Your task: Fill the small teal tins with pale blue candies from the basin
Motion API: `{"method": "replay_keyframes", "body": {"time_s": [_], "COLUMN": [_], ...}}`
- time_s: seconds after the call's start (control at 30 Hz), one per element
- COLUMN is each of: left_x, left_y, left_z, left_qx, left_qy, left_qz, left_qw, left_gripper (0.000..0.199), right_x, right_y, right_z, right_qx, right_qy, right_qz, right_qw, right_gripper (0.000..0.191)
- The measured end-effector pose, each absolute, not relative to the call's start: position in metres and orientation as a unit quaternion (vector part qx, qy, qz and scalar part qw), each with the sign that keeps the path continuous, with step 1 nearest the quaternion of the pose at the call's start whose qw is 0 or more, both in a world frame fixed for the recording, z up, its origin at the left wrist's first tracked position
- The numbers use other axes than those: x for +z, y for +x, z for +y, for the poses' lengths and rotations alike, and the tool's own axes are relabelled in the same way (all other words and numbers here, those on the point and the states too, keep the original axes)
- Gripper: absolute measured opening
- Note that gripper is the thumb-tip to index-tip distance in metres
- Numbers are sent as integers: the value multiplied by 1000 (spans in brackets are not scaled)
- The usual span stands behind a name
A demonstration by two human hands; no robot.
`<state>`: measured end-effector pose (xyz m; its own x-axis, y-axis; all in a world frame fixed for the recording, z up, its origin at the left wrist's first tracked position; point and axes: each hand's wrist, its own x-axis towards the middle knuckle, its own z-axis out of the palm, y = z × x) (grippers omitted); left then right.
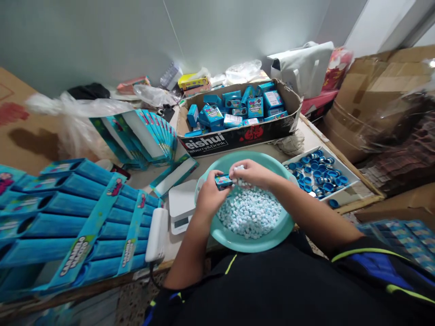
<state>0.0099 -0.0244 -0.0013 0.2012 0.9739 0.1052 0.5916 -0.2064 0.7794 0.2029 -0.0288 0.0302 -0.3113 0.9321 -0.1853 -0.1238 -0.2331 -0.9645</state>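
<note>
My left hand [211, 192] is closed around a small blue candy box [223, 181], held over the left rim of a turquoise basin [261, 246]. Beside the box's right end, my right hand [251, 174] has its fingers pinched on some small pale candies. Loose candies of the same kind, pale blue and white [253, 213], fill the bottom of the basin, which rests close to my body. Whether any lie inside the box is too small to make out.
A white scale [181, 203] stands left of the basin, near a white device [157, 235]. Blue display cartons [68, 199] are stacked at left. Behind is a cardboard tray [234, 141] of blue boxes; at right, a white tray [343, 192] holds blue caps.
</note>
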Motion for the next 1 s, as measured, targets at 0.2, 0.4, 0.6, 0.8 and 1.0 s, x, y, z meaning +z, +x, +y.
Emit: {"method": "replay_keyframes", "body": {"time_s": [0.2,0.4,0.6,0.8,1.0], "left_x": [5,4,-1,-5,-5], "left_y": [13,13,13,12,10], "left_z": [-28,-31,-34,-22,-21], "left_qx": [281,287,344,370,327], "left_qy": [730,741,759,779,785], "left_qz": [484,471,451,437,457], "left_qw": [392,384,319,255,262], "left_gripper": [42,41,45,47,50], "right_x": [17,18,20,16,3], "right_y": [177,173,177,177,182], "right_z": [-21,-26,-25,-23,-16], "right_qx": [554,572,551,517,510], "right_qy": [-421,-401,-402,-410,-389], "right_qz": [-363,-354,-364,-384,-461], "right_qw": [620,622,634,646,613], "right_gripper": [24,21,22,21,21]}}
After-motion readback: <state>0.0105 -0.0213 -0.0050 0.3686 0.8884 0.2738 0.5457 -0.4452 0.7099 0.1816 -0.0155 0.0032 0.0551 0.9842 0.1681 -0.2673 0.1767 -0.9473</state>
